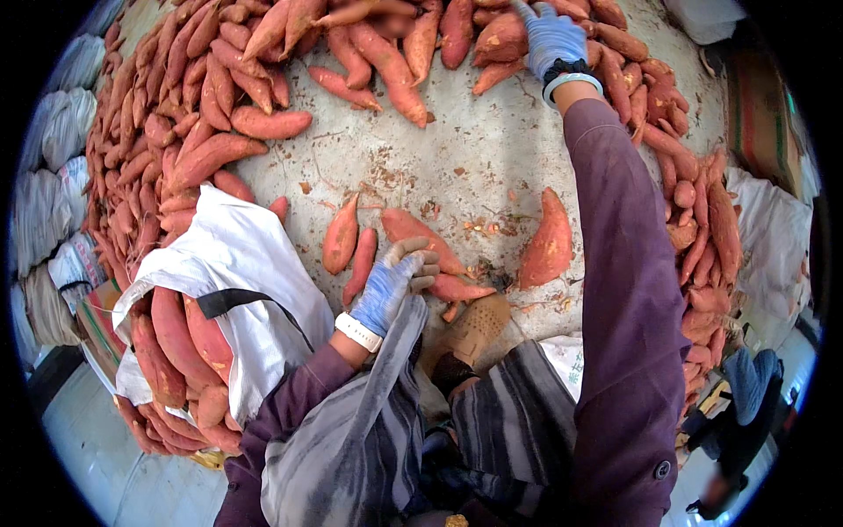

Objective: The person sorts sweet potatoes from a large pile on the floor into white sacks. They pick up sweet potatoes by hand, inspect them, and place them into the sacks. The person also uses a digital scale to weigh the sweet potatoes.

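My left hand [397,275], in a blue and grey work glove, rests near my knee with its fingers curled, beside a few loose sweet potatoes; whether it grips anything is unclear. At the far side my right hand [553,41], in a blue glove, reaches out over the pile of sweet potatoes [500,41] with a finger extended; its palm side is hidden. A white woven sack [247,247] holding sweet potatoes lies open-mouthed at my left, with a black strap [247,300] across it. One large sweet potato [546,240] lies apart on the floor.
Heaped sweet potatoes [197,85] curve around the concrete floor [395,158], which bears soil crumbs and root scraps. Full white sacks [62,125] stand at the left edge. Cardboard boxes [757,118] are at the right. Another person [747,402] is at lower right. My shoe [484,326] is close by.
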The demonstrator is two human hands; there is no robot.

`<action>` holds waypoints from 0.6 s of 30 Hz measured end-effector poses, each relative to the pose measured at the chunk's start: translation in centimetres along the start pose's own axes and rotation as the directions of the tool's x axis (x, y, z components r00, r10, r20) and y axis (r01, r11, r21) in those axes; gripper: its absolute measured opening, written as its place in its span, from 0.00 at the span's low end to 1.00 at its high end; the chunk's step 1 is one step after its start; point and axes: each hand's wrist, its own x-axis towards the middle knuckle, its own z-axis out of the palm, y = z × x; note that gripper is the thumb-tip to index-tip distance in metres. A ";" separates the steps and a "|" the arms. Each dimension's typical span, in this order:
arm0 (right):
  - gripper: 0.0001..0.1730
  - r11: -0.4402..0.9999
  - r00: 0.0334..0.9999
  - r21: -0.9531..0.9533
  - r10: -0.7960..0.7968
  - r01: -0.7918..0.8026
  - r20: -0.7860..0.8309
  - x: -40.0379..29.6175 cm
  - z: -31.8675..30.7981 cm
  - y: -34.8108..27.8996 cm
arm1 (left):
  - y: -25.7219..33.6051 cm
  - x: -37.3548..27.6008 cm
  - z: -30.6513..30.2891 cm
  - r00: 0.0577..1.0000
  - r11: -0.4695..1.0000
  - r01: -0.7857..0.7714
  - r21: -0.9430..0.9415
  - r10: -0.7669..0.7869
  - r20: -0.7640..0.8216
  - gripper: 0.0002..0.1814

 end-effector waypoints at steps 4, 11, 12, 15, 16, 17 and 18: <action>0.34 0.977 0.996 -0.198 0.066 -0.078 -0.063 -1.8 2.3 5.3 | 0.1 0.4 0.2 1.000 1.000 0.020 -0.020 -0.020 0.008 0.25; 0.45 0.310 0.909 0.913 -0.235 -0.266 0.345 -12.5 2.7 5.7 | 0.6 0.4 0.8 0.999 1.000 -0.019 -0.012 0.020 0.044 0.27; 0.45 0.161 0.895 0.922 -0.231 -0.352 0.382 -15.0 3.2 5.8 | 0.6 0.5 1.0 0.997 1.000 -0.021 -0.022 0.023 0.072 0.28; 0.44 -0.555 0.839 0.629 -0.368 -0.544 0.401 -20.7 3.7 4.6 | 1.0 0.6 1.8 0.992 0.999 -0.038 -0.002 0.038 0.116 0.29; 0.41 -0.638 0.848 0.565 -0.322 -0.523 0.422 -22.0 3.7 4.3 | 1.3 0.4 2.2 0.993 0.998 -0.048 0.044 0.043 0.113 0.29; 0.38 -0.715 0.852 0.497 -0.277 -0.492 0.444 -23.4 4.0 3.9 | 1.4 0.4 2.5 0.989 0.999 -0.041 0.030 0.036 0.145 0.30; 0.35 -0.784 0.851 0.426 -0.235 -0.451 0.469 -24.5 4.1 3.5 | 1.3 0.4 2.7 0.986 0.999 -0.041 0.030 0.036 0.164 0.30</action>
